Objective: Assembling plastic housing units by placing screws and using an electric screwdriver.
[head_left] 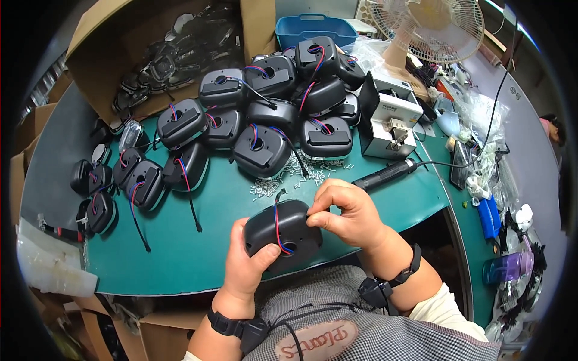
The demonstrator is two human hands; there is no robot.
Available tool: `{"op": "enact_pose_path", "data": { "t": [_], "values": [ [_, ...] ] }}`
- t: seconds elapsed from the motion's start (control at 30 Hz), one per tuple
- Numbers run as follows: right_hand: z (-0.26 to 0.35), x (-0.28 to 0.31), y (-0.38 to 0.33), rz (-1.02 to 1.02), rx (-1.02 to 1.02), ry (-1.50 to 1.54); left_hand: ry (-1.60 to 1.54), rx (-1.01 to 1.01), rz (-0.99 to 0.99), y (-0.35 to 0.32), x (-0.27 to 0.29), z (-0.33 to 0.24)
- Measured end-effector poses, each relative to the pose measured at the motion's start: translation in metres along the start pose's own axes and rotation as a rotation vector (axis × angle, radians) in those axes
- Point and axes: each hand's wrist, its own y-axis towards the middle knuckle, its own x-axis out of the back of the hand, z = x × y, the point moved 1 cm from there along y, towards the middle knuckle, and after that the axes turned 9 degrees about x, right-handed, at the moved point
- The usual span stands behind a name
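Observation:
My left hand (248,257) grips a black rounded plastic housing (293,219) by its left side, thumb on the face beside a round hole. Red and blue wires (277,222) come out of that hole and run up over the face. At the housing's upper right edge, my right hand (343,212) has thumb and forefinger pinched together; whatever lies between them is too small to make out. Beyond the housing, small silver screws (268,188) lie in a loose pile. A black electric screwdriver (385,175) with a cable lies just past my right hand.
Several similar wired black housings (265,153) are heaped across the green table (241,207). Behind them stands a cardboard box (90,66) of clear parts. A white-and-black device (391,114), a fan (424,27), a blue bin (316,27) and a purple bottle (506,268) stand right.

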Motion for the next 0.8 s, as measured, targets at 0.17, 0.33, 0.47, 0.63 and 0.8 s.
{"op": "enact_pose_path", "data": {
  "t": [0.17, 0.33, 0.47, 0.63, 0.8],
  "values": [
    [0.004, 0.001, -0.002, -0.005, 0.030, -0.031, 0.010, -0.022, 0.016, -0.001, 0.001, 0.001],
    [0.001, 0.003, -0.004, -0.003, 0.019, 0.014, 0.022, -0.023, 0.014, 0.000, 0.000, 0.001],
    [0.002, 0.003, -0.007, 0.005, -0.020, 0.017, 0.029, -0.029, 0.019, 0.000, -0.001, 0.000],
    [-0.006, 0.002, -0.011, 0.021, -0.044, 0.035, 0.043, -0.019, 0.026, -0.001, -0.001, 0.002],
    [-0.023, 0.000, -0.018, 0.073, -0.465, 0.297, -0.005, 0.048, 0.024, 0.001, 0.003, 0.007]
  ]
}}
